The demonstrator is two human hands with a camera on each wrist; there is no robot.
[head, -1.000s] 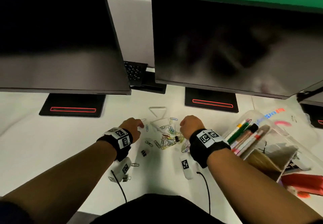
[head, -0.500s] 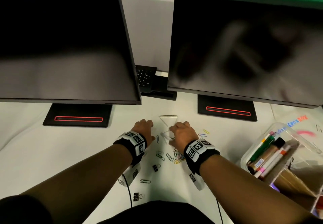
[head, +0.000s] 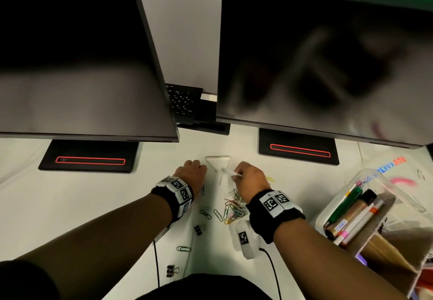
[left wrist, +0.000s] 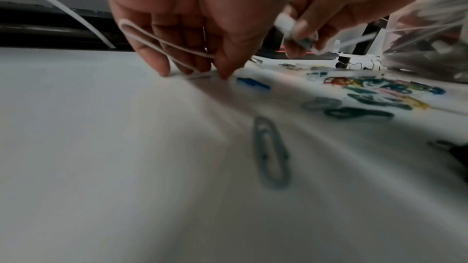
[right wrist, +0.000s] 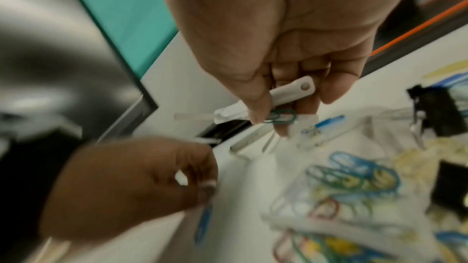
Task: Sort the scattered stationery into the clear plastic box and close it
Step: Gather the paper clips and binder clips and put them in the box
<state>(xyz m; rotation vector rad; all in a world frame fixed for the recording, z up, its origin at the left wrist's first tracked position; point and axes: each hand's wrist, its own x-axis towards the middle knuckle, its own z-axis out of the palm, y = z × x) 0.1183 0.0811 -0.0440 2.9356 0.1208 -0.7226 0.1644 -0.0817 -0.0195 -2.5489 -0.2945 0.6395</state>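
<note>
My left hand (head: 191, 171) rests its fingertips on the white table, and in the left wrist view it pinches a white paper clip (left wrist: 162, 45). Just to the right, my right hand (head: 248, 180) pinches a flat white plastic tool (right wrist: 286, 91) together with a green paper clip (right wrist: 281, 118). A clear triangle ruler (head: 218, 161) lies just beyond both hands. A heap of coloured paper clips (head: 234, 208) sits beside my right wrist. The clear plastic box (head: 328, 215) stands open at the right with pens and markers (head: 351, 208) inside.
Two dark monitors (head: 82, 65) overhang the back of the table on black stands (head: 298, 149). Loose paper clips (head: 184, 249) and black binder clips (head: 198, 229) lie near my left forearm. A blue paper clip (left wrist: 253, 84) lies by my left fingertips.
Both hands have moved away from the clip heap towards the triangle ruler. My right hand has lifted with the white tool between its fingers.
</note>
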